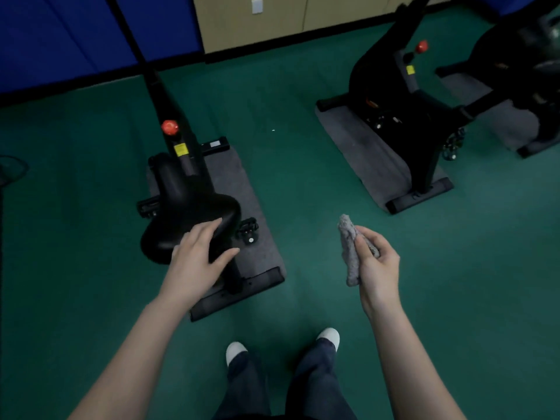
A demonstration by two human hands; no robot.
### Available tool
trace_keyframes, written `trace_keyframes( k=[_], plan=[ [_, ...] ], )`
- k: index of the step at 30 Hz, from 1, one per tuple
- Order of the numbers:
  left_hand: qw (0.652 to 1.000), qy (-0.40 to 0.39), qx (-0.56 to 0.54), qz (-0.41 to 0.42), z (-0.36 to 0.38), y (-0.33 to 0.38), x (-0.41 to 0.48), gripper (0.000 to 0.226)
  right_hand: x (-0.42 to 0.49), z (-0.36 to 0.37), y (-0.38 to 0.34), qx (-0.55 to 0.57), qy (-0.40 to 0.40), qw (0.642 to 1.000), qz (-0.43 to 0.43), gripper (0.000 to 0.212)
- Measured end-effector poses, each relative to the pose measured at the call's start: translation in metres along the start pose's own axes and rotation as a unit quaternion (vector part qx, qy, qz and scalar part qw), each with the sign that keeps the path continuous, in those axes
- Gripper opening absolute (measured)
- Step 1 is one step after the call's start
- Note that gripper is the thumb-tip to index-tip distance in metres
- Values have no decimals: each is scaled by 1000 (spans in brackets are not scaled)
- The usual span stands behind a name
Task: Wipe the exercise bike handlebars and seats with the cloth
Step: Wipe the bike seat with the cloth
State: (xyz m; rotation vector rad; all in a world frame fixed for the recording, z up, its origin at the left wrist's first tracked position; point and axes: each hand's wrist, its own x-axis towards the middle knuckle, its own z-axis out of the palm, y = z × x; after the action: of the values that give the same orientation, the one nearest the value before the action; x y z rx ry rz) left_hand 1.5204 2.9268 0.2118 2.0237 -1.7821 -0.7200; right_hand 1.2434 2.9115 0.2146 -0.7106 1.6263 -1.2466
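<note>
Cloth [348, 247]: bunched in right hand [378, 268], in air beside seat [181, 207], not touching. Left hand [197, 259]: flat, spread, resting on seat. Likely seat wipe yet to start; handlebars out of view.

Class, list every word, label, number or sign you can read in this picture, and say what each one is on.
Nothing here is legible.
Near yellow sticker, on the near bike: too blurred to read.
Far yellow sticker, on the far bike: too small to read.
Pale label, on the near bike's front foot: blurred, unreadable.
White wall plate: looks blank.
</note>
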Motion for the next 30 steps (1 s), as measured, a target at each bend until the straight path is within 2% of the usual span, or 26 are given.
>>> trace_keyframes(
  k=[7, 13, 18, 24, 30],
  plan=[
    [992, -80, 56, 78, 73, 121, 32, 68, 51, -109, -19, 34, 67, 997, 20, 13],
    [983, -111, 75, 124, 140, 230, 51, 71, 84, -211, -34, 71, 125, 989, 42, 15],
    [971, -140, 73, 177, 185, 307, 63, 74, 101, -280, -44, 95, 170, 981, 25, 12],
    [951, -169, 99, 241, 224, 375, 91, 72, 123, -335, -51, 102, 224, 969, 23, 9],
    [934, -201, 121, 269, 264, 428, 134, 72, 170, -375, -68, 96, 269, 958, 24, 10]
  ],
)
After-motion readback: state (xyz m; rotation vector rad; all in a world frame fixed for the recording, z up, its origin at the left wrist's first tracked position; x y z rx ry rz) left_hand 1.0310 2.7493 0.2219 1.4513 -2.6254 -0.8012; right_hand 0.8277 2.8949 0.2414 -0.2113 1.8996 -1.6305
